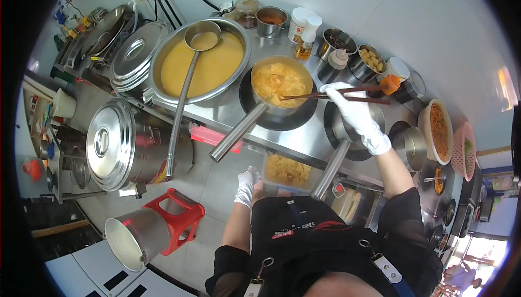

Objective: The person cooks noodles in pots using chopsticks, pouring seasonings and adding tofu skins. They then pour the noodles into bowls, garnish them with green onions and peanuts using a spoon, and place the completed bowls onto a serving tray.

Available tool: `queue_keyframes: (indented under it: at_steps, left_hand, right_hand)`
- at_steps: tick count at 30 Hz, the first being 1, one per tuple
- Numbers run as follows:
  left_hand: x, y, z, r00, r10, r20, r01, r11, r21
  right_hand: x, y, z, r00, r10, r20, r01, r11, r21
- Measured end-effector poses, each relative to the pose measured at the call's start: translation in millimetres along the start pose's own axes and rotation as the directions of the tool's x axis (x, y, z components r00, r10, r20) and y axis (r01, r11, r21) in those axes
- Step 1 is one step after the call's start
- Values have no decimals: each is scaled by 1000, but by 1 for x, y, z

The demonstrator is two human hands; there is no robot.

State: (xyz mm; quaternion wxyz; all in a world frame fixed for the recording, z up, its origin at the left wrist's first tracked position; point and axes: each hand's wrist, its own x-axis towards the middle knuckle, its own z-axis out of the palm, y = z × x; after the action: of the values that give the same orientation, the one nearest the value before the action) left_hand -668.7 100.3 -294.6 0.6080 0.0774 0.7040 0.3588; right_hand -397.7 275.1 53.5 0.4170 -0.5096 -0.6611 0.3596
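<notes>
My right hand (353, 113), in a white glove, is closed around long brown chopsticks (304, 97). Their tips reach into a steel saucepan (287, 108) of yellow-orange broth with pale, sheet-like food (279, 79). This pan sits on a round black burner (287, 123), its handle pointing toward me. Below the right hand, a second long-handled saucepan (332, 168) rests on another burner. My left hand (247, 184), also gloved, hangs low beside a clear tub of yellow food pieces (285, 170) and holds nothing that I can see; how its fingers are set is unclear.
A large basin of yellow broth (156, 69) has a long-handled ladle (185, 96) across it. Condiment tins and bottles (332, 64) line the wall. To the right are a bowl of orange-brown strips (438, 129) and a pink basket (463, 153). A lidded pot (111, 145) and red stool (179, 215) stand left.
</notes>
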Motion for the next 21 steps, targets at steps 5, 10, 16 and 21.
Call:
queue_keyframes:
  at_steps: [5,10,16,21]
  left_hand:
    - [-7,-7,-6,999,-38,27,40,996,-80]
    - [-16,1,-2,997,-79,-21,78,995,-55]
    - [7,-20,-5,999,52,1,-52,996,-72]
    - [-5,-5,-3,1000,-22,10,23,997,-76]
  right_hand:
    - [9,-16,-15,992,-58,-108,68,994,91]
    - [10,24,8,997,-80,-6,80,997,-15]
    - [3,27,-13,999,-12,-51,10,999,-41]
    - [-7,-23,-15,993,-79,-87,84,995,55]
